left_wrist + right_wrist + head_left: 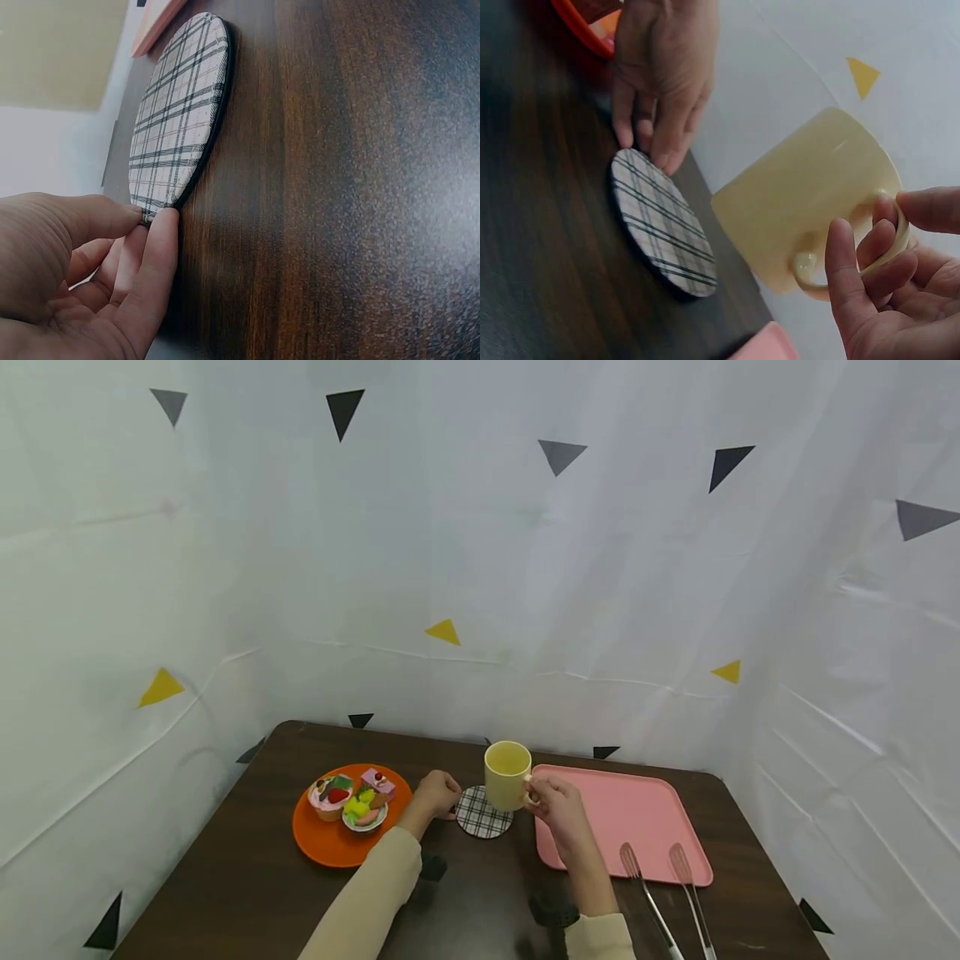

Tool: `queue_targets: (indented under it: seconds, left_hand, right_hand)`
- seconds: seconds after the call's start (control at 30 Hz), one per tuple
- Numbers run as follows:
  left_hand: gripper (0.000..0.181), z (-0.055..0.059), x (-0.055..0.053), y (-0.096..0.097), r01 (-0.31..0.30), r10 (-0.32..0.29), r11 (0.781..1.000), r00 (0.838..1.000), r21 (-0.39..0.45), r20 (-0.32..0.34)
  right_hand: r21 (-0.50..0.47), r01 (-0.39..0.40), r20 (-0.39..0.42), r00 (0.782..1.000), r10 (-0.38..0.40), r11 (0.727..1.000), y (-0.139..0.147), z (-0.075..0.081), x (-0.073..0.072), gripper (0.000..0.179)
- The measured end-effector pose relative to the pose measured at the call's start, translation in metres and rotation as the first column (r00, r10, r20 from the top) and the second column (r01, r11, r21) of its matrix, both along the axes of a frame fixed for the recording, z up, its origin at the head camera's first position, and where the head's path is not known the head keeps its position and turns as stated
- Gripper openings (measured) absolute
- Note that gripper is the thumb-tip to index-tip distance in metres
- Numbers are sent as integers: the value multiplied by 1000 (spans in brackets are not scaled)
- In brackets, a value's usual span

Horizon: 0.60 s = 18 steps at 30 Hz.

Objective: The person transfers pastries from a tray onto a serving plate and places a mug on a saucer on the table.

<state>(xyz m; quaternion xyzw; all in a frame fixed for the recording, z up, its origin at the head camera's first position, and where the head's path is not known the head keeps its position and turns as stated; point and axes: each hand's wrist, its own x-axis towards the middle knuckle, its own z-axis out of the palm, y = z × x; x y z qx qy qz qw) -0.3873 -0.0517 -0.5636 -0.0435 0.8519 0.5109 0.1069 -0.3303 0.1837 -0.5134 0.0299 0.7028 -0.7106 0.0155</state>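
A round plaid coaster [480, 814] lies on the dark wooden table. My left hand [437, 794] pinches its left edge between thumb and fingers, as the left wrist view shows the coaster [180, 112] close up. Above the coaster's right part is a pale yellow mug [504, 781], upright and held by its handle in my right hand [561, 810]. In the right wrist view the fingers pass through the handle of the mug [802, 195], and a gap shows between the mug's base and the coaster [667, 221].
An orange plate [322, 847] on the left bears a cupcake [330, 797], a cake slice [377, 781] and a small dish of toy-like food [365, 810]. To the right lies a pink tray [615, 810], with metal tongs [660, 914] across its front edge. A white patterned curtain [480, 568] surrounds the table.
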Motion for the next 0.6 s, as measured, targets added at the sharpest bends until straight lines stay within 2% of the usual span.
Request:
queue_targets:
  seconds: [0.27,0.6]
  left_hand:
    - [14,0,-3,0,-2,2,1000,1000,0,0]
    - [13,-1,0,4,-5,5,1000,1000,-7,-25]
  right_hand:
    - [-40,-18,10,1000,18,999,-15,-11,3,29]
    - [-46,-55,45,997,57,997,-23,-33,11,31]
